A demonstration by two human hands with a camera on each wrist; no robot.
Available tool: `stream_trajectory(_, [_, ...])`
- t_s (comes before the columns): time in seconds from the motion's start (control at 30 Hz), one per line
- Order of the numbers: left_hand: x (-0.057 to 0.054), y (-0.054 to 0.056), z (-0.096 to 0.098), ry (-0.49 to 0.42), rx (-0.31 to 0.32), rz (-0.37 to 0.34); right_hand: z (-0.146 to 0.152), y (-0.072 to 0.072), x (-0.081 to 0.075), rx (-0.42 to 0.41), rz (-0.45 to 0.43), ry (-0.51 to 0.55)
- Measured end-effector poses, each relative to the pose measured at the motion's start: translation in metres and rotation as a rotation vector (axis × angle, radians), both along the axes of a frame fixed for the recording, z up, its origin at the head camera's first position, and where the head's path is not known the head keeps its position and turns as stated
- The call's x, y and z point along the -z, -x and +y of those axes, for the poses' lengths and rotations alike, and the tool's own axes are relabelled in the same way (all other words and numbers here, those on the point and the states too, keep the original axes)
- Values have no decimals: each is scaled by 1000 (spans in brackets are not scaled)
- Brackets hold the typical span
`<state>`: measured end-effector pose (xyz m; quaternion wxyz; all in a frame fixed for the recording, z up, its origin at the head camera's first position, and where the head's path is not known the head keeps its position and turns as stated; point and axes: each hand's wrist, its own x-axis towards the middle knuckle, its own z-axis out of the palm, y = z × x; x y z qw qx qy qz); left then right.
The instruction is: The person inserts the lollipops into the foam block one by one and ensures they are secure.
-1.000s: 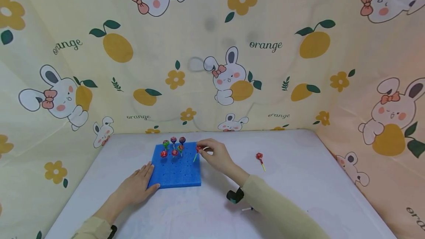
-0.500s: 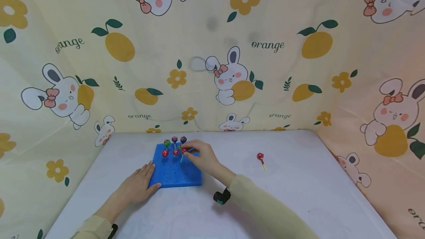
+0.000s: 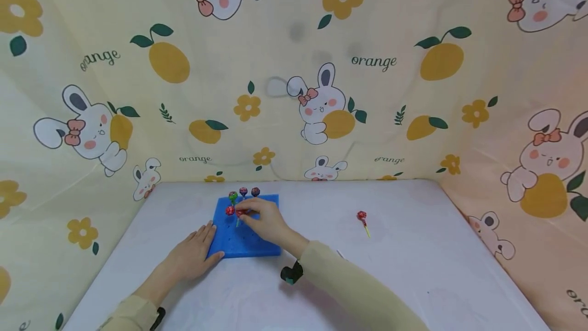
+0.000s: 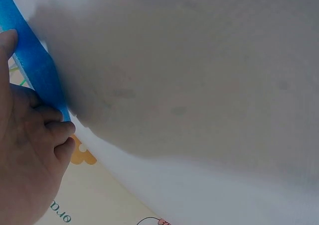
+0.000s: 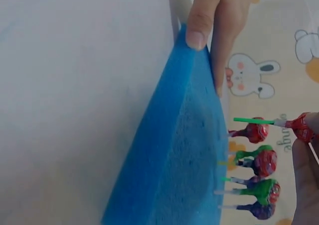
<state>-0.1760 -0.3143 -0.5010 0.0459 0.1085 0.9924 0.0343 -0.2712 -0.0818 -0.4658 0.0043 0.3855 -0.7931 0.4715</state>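
In the head view, a blue foam board pierced with small holes lies on the white table. Several lollipops stand in its far rows, including a red one and a green one. My right hand pinches a red lollipop by its wrapped head. Its green stick points at the board, apart from the surface in the right wrist view. My left hand rests against the board's left edge, fingers along the side and thumb by the near corner. The right hand hides some standing lollipops in the head view.
Another red lollipop lies on the table to the right. A thin white stick shows just beyond the right sleeve, mostly covered by it. Behind the table hangs a printed cloth with rabbits and oranges.
My right hand has carried the red lollipop leftward, from the board's right edge to over its left-middle part. The left hand keeps its place on the board.
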Motion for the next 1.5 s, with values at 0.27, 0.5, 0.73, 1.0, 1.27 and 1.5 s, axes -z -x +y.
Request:
stream_trajectory(0.27, [-6,0,2,0,19,37,-15,2,3,26,-11,-36])
stream_trajectory(0.5, [-6,0,4,-15,14,20,-24,5,9,29,16,-43])
stream_trajectory(0.73, [-5,1,5,-15,5,7,-29,6,12,42,1,-68])
stream_trajectory(1.0, [-6,0,4,-16,9,1,-31,6,14,27,54,-128])
stream_trajectory(1.27, [-5,-2,3,-12,13,8,-33,5,14,39,143,-185])
stream_trajectory(1.5, [-5,-2,2,-7,16,12,-35,5,16,28,123,-179])
